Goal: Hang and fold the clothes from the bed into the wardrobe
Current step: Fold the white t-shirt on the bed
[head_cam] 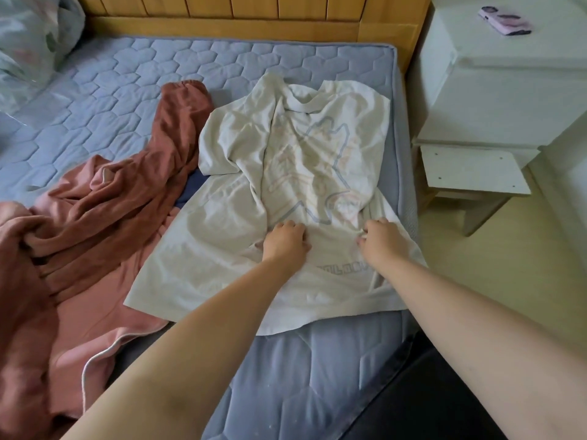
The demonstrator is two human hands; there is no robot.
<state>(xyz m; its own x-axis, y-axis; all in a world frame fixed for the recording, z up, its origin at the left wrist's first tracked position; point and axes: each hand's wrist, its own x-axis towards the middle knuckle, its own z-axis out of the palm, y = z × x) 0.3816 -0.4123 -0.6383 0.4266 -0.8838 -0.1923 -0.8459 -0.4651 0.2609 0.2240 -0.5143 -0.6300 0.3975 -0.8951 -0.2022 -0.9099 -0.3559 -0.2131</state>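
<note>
A cream T-shirt [241, 198] with a pale blue and pink print lies crumpled on the blue quilted mattress [104, 90], its hem toward me and its collar toward the headboard. My left hand [286, 242] rests on the middle of the shirt with its fingers curled down into the cloth. My right hand [381, 241] sits on the shirt's right side near the mattress edge, fingers bent and bunching a fold of fabric. A rust-pink garment [104, 217] sprawls to the left, partly under the shirt.
A wooden headboard [222, 17] stands at the back. A white bedside cabinet [495, 84] with a phone [505, 20] on top is to the right, a small white stool [473, 173] below it. A floral pillow [28, 42] lies top left.
</note>
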